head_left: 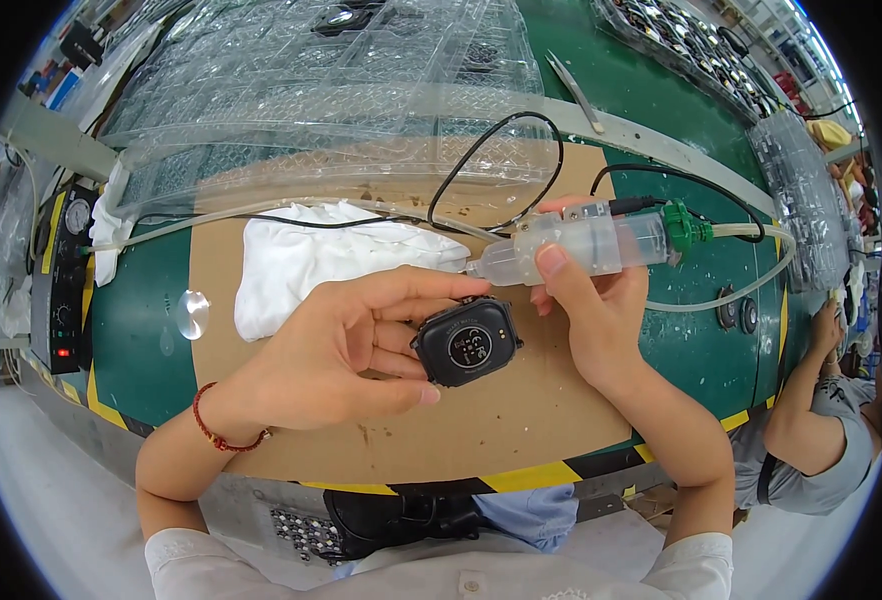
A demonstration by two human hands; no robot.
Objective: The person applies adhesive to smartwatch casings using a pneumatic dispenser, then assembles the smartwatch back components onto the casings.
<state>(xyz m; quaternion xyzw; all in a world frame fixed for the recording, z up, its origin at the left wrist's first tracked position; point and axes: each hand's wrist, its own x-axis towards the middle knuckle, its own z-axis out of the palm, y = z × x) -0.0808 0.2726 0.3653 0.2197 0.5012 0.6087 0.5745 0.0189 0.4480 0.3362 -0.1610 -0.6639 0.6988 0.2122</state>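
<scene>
A black smartwatch body (467, 342) without a strap is gripped at its edges by my left hand (336, 350), its back with the round sensor disc facing up. My right hand (596, 310) is wrapped round a translucent dispensing syringe (571, 245) lying level above the watch. The syringe's narrow tip points left, just over the watch's upper edge; whether they touch I cannot tell. A green cap (685, 228) closes the syringe's right end, where a clear hose (776, 270) joins it. Behind my left hand lies a folded white cloth (331, 262) on brown cardboard (441, 440).
A black dispenser box (66, 280) with a gauge stands at the left. Stacked clear plastic trays (331, 100) fill the back. Tweezers (574, 92) lie beyond a grey rail. Small dark round parts (738, 314) sit right. A person (821, 430) works at far right.
</scene>
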